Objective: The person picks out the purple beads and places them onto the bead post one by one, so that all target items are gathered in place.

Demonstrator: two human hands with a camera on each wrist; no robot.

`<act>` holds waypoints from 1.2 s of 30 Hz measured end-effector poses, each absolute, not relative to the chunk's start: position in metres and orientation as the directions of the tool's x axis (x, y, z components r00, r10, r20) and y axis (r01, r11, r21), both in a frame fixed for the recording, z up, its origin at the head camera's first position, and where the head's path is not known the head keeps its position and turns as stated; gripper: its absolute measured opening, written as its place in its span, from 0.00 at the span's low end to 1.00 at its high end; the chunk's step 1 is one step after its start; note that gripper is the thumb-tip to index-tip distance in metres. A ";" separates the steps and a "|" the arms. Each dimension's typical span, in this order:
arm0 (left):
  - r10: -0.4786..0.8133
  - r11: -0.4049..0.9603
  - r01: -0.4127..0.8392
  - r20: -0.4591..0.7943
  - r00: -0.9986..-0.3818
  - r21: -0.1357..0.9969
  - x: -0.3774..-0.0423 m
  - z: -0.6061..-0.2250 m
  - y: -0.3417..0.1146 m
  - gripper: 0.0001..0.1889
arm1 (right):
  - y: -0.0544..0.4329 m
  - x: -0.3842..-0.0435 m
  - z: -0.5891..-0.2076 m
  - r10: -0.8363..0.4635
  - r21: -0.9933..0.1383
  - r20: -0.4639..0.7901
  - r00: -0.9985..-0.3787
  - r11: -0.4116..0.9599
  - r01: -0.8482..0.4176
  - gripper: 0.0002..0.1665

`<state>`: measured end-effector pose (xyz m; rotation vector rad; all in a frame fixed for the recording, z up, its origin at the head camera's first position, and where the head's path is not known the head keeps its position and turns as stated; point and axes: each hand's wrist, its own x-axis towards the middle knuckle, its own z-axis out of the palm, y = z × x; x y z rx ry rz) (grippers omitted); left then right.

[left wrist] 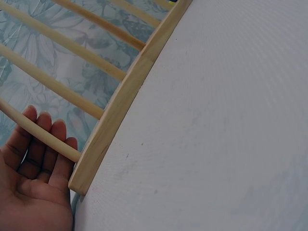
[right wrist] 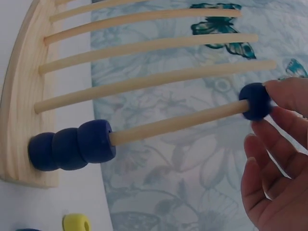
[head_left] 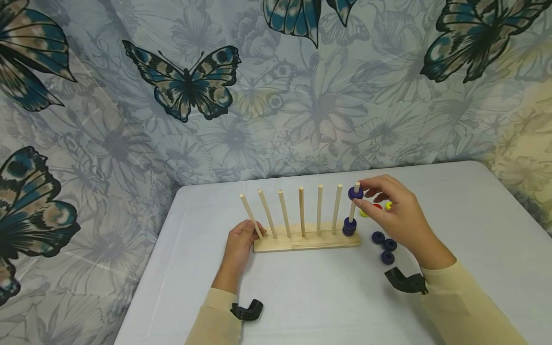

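A wooden stand with upright pegs has a flat base (head_left: 302, 243). My right hand (head_left: 394, 211) pinches a dark blue bead (right wrist: 255, 101) between thumb and fingertips, and the bead is threaded round the upper end of the rightmost peg (right wrist: 178, 122). Lower on that same peg, three dark blue beads (right wrist: 72, 146) are stacked against the base. At the stand's other end is my left hand (head_left: 243, 239), its fingers (left wrist: 57, 130) extended loosely behind the leftmost peg (left wrist: 41, 133), beside the base's end. The other pegs carry no beads.
Three loose dark blue beads (head_left: 389, 245) lie on the white table (head_left: 302, 297) right of the stand. Yellow beads (head_left: 388, 205) and a red bead (head_left: 377, 206) lie farther back, partly covered by my right hand. A butterfly-print cloth (head_left: 258, 120) hangs behind the table.
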<state>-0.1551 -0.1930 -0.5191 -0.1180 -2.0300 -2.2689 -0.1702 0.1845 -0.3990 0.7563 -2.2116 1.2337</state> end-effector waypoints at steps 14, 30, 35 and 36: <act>-0.019 -0.116 0.122 0.120 -0.993 0.986 -0.156 -0.519 -0.192 0.27 | 0.207 -0.159 -0.401 -0.186 -0.855 0.404 -0.895 0.272 -0.442 0.19; -0.009 -0.128 0.129 0.129 -0.992 0.983 -0.155 -0.519 -0.193 0.28 | 0.232 -0.166 -0.420 -0.296 -0.920 0.392 -0.871 -0.124 -0.372 0.39; -0.013 -0.128 0.129 0.128 -0.992 0.983 -0.155 -0.520 -0.193 0.27 | 0.240 -0.166 -0.428 -0.267 -0.933 0.361 -0.893 -0.106 -0.345 0.39; -0.013 -0.129 0.128 0.128 -0.992 0.983 -0.155 -0.519 -0.193 0.27 | 0.242 -0.166 -0.430 -0.260 -0.935 0.355 -0.898 -0.103 -0.339 0.38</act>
